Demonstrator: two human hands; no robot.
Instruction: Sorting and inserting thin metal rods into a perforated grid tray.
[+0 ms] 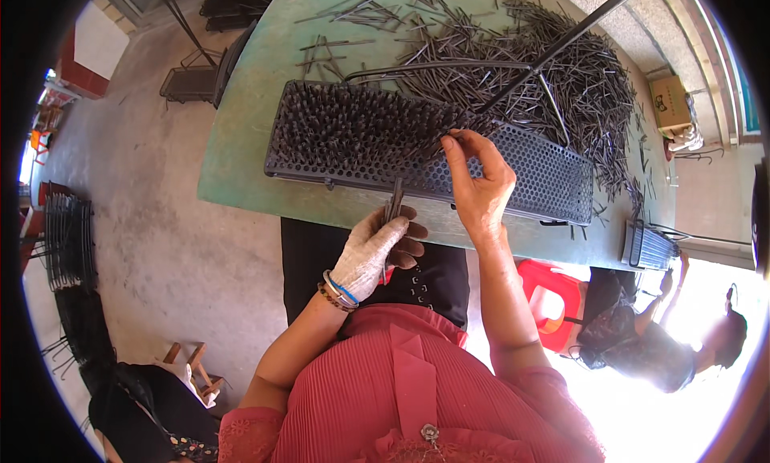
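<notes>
A long black perforated panel lies on the green table, its left and middle holes filled with dark upright strips. The holes toward its right end are bare. My left hand, in a whitish glove, is closed around a small bundle of dark thin strips just off the panel's near edge. Bare and pinched, my right hand reaches over the panel where the filled rows meet the bare holes. Whatever sits between its fingertips is too small to make out. A bent black metal rod runs behind the panel.
A heap of loose dark strips covers the far right of the green table. Beyond it stands a cardboard box. At right, a person works on another panel, near a red stool. Another person is at lower left.
</notes>
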